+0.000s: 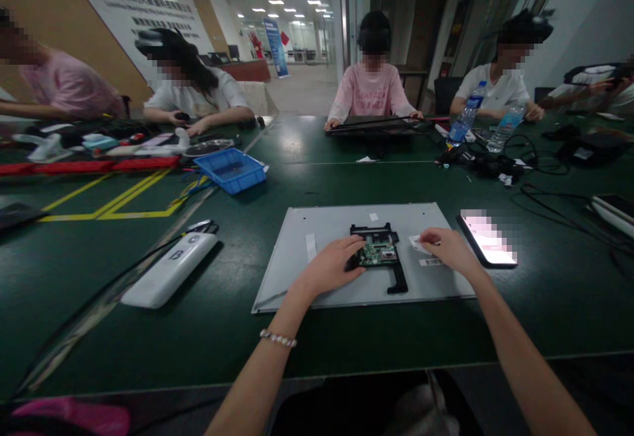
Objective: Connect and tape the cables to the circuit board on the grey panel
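A flat grey-white panel (287, 251) lies on the table in front of me. On its middle sits a black plastic bracket (399, 281) with a green circuit board (379, 251) in it. My left hand (331, 264) grips the bracket's left side, thumb along the near edge and fingers toward the far edge. That side is partly hidden under the hand. To the right, my right hand (448, 251) pinches a small white label (419, 244) at the panel's surface. I cannot tell whether the label is stuck down. A printed strip (430, 262) lies just below it.
A lit phone (488, 241) lies right of the panel. On the left are a white power bank (171, 271) with a cable and a blue tray (232, 170). Water bottles (465, 115) and cables stand at the back right. Several people sit opposite.
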Available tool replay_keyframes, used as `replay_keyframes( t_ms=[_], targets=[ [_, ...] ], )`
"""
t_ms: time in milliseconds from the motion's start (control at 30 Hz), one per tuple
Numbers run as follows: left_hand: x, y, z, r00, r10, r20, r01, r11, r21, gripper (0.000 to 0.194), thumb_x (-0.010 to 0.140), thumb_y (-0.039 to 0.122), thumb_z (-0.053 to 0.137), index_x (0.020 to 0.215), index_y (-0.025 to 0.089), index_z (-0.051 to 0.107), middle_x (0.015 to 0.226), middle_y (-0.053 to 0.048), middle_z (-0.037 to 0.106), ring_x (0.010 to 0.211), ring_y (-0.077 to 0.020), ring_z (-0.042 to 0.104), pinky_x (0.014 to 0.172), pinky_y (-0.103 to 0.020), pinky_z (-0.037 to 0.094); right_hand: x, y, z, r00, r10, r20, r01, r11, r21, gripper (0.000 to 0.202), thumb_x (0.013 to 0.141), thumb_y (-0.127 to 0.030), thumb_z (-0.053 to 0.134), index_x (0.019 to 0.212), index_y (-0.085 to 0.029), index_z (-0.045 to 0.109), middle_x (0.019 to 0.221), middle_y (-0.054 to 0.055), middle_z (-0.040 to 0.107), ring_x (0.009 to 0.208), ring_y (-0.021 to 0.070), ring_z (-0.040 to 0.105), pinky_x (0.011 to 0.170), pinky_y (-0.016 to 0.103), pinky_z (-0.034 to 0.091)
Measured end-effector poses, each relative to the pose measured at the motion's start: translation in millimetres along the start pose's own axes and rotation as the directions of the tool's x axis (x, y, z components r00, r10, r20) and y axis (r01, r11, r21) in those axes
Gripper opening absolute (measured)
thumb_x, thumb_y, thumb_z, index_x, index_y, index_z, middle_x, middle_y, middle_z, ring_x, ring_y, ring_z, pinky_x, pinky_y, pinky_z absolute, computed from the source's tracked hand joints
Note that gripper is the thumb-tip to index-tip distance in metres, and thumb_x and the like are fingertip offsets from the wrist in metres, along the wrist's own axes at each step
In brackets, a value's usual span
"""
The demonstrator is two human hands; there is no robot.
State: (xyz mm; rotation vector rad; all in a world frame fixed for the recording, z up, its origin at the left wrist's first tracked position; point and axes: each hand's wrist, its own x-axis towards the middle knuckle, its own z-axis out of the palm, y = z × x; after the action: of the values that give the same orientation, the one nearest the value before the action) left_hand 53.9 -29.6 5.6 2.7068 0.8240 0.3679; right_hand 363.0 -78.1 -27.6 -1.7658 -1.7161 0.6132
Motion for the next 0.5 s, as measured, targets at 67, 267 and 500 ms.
replay_keyframes(
  t_ms=[67,267,500],
  targets=[
    [0,1,-1.4,1.0,-0.001,-0.002,0.001,1.0,0.008,0.052,0.083,0.032,0.054,0.131,0.02,0.04,0.137,-0.008,0.044,0.124,-0.0239,0.042,0.105,-0.042,0.033,0,2,-1,0.999,-0.018,-0.04,0.017,0.999,-0.035,0.015,0.075,-0.022,0.055,0.085,-0.019,0.066,0.088,0.004,0.068,0.081,0.017,0.064,0.075,0.029,0.048],
    [0,4,-3.1,1.0,0.008,-0.006,-0.008,0.999,0.034,0.052,0.084,0.033,0.054,0.132,0.022,0.039,0.137,-0.007,0.043,0.124,-0.0234,0.042,0.105,-0.042,0.033,10,-11,-3,0.986,-0.139,-0.092,0.121,0.975,-0.185,0.022,0.082,-0.026,0.051,0.098,-0.019,0.065,0.101,0.007,0.066,0.093,0.0206,0.061,0.083,0.035,0.047],
    [0,-1,2.8,1.0,0.015,-0.02,-0.014,0.999,0.038,0.052,0.083,0.033,0.055,0.131,0.02,0.041,0.136,-0.009,0.044,0.122,-0.024,0.044,0.104,-0.041,0.033,65,-50,14,0.936,-0.343,0.08,0.347,0.861,-0.371,0.029,0.086,-0.031,0.051,0.109,-0.018,0.062,0.112,0.009,0.063,0.105,0.0216,0.056,0.091,0.033,0.041]
  ],
)
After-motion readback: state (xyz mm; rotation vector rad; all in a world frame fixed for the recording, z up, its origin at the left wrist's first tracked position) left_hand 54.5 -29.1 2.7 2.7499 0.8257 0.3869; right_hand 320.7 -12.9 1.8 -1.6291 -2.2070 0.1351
